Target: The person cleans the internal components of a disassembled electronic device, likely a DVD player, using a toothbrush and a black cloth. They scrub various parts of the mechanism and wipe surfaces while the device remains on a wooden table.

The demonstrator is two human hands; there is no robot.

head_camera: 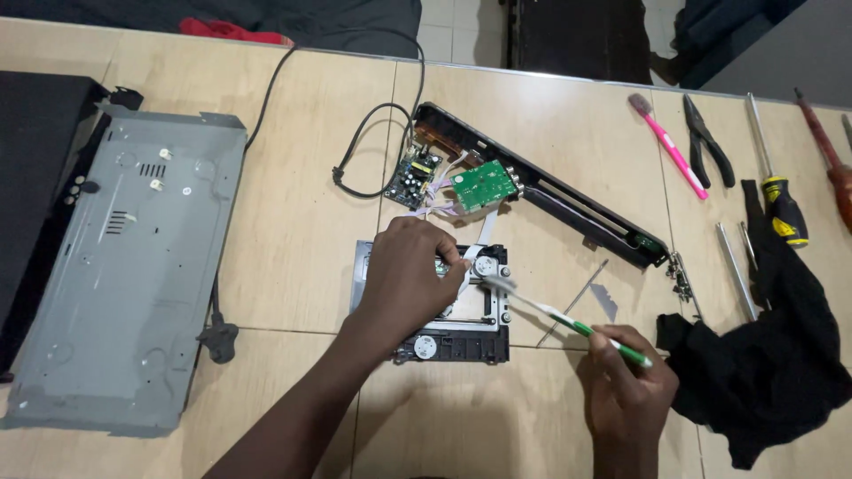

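Note:
A black disc-drive mechanism (461, 341) lies in the middle of the wooden table. My left hand (406, 277) rests flat on its top and holds it down. My right hand (627, 381) grips a green and white toothbrush (568, 322) whose bristle end touches the drive's small round motor hub (485, 265). White ribbon cables run from the drive up to a green circuit board (484, 184) and a smaller power board (414, 173), both next to a long black front panel (568, 200).
A grey metal chassis (124, 266) lies at the left with a black plug (217, 340) beside it. At the right lie a black cloth (763, 364), a pink toothbrush (673, 151), pliers (707, 137), screwdrivers (777, 191) and metal rods (737, 270).

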